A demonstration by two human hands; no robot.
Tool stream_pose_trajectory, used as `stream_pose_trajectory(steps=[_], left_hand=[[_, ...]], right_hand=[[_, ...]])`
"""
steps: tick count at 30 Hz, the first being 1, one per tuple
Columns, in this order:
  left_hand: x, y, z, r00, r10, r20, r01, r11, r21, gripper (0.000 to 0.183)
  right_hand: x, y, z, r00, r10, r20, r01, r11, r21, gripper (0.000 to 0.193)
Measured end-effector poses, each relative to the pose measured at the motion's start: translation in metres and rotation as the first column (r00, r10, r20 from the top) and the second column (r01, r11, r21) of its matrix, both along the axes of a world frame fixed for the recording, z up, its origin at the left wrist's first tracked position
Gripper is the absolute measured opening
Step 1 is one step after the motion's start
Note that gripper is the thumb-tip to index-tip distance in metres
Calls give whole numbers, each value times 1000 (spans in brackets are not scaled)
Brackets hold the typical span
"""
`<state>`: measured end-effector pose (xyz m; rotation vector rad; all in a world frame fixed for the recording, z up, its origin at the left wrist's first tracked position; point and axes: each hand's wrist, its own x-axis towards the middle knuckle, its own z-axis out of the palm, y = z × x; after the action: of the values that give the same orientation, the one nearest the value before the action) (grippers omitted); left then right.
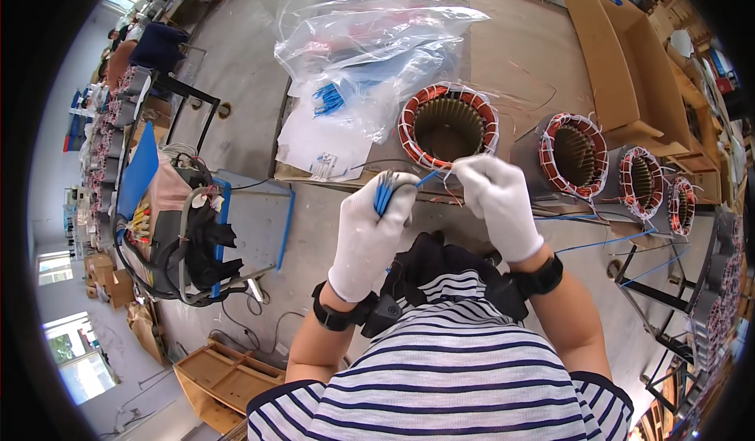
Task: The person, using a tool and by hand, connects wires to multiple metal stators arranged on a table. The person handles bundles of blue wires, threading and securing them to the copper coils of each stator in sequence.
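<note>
A bundle of thin blue tubes [384,194] is gripped in my left hand [363,236], which wears a white glove. From that hand a single blue tube [428,178] slants up toward my right hand [500,206], also gloved. The right fingers are pinched together at the near rim of a motor stator [406,130], whose orange-red windings are laced with white cord. Whatever lies between those fingertips is too small to make out. A thin copper-coloured wire [456,197] hangs just below them.
Further stators [573,156] stand in a row to the right. Clear plastic bags [370,40] and white paper [314,146] with loose blue tubes [329,100] lie at the back left. An open cardboard box [621,63] sits back right. A cart [252,221] with cables stands left.
</note>
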<state>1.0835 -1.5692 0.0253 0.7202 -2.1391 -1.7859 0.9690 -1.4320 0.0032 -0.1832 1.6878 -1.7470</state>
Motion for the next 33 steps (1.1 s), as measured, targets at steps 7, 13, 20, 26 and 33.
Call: stream_pose_trajectory(steps=[7,13,20,26,33], left_hand=[[21,0,-30,972,-206,116,195,976,96,13],[-2,24,-45,969,-232,83,240,966,-97,14],[-18,28,-43,950,-263,167,297,926,-233,25],[-20,22,-44,923,-354,152,383,883,-271,32],[-21,13,-51,917,-383,113,390,796,-464,36]], right_hand=[[33,48,-56,990,-138,-18,131,969,-211,16],[33,49,-61,992,-123,-35,110,959,-260,16],[10,35,-53,540,-1,-841,127,989,81,30],[6,28,-63,403,123,-907,125,974,187,9],[18,30,-64,991,43,127,-34,997,-71,14]])
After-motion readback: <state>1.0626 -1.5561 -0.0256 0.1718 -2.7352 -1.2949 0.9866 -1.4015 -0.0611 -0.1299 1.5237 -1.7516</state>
